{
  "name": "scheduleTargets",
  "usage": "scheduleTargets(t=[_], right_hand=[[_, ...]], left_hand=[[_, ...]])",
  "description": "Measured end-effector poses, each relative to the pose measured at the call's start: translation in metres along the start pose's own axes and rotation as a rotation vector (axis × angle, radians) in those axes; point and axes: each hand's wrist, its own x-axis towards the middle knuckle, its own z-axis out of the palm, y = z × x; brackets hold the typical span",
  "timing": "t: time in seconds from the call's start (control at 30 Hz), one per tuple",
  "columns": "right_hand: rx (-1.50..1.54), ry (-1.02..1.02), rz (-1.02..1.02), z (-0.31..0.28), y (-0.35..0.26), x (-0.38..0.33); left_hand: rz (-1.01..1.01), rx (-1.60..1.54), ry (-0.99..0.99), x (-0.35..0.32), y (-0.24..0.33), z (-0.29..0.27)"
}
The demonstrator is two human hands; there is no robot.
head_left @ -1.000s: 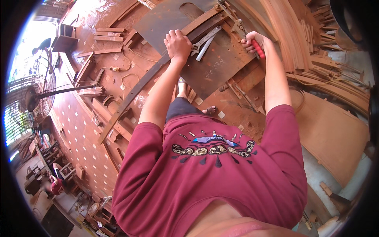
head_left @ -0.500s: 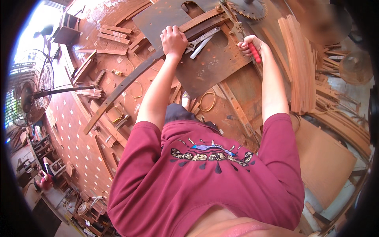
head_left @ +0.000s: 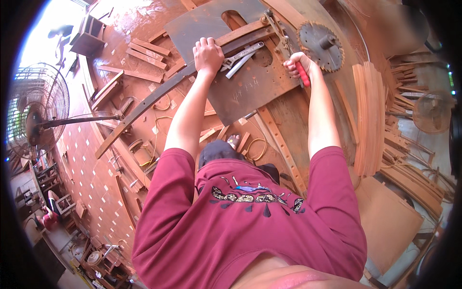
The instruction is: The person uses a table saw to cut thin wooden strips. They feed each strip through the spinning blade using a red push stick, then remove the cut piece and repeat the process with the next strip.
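Note:
My left hand (head_left: 208, 54) presses down on a long curved wooden strip (head_left: 159, 96) that lies across a rusty metal saw table (head_left: 250, 86). My right hand (head_left: 297, 65) is closed around the red handle of a tool (head_left: 303, 74) whose metal end reaches up toward the table's far edge. A circular saw blade (head_left: 320, 46) sits just right of that hand. A metal wrench (head_left: 240, 55) lies on the table between my two hands.
Stacks of thin curved wooden strips (head_left: 368, 115) stand to the right. A standing fan (head_left: 38, 113) is at the left on the tiled floor. Wood offcuts (head_left: 144, 50), a cable loop (head_left: 257, 149) and a flat board (head_left: 390, 221) lie around the table.
The view has shifted so the table and hands sit lower and nearer the centre. Both hands keep their hold; the saw blade has come fully into view.

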Motion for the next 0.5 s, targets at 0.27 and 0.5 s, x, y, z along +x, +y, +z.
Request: scheduleTargets(t=[0.27,0.5], right_hand=[[-0.083,-0.053,0.075,-0.005,-0.009,0.0],[-0.018,0.072,-0.059,0.003,0.004,-0.005]], left_hand=[[-0.021,0.021,-0.075,-0.002,0.004,-0.006],[-0.04,0.013,-0.017,-0.004,0.009,0.003]])
